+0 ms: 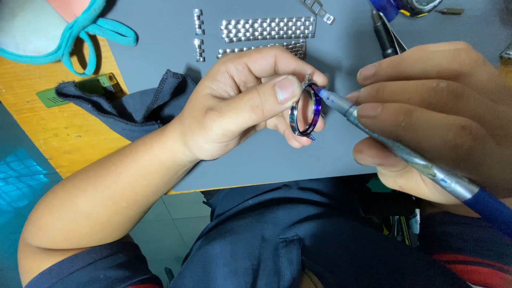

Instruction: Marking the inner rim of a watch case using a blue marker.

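left hand (pixel 234 106): watch case (pixel 305 112) | bracelet links (pixel 268 29) behind | dark cloth (pixel 136 104) beside

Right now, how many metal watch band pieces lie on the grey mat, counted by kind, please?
Long band strips: 2 (upper strip, lower strip, partly hidden behind the left hand)
Short link pieces: 2 (upper link piece, lower link piece)
Clasp piece at the top edge: 1 (clasp)
Total: 5
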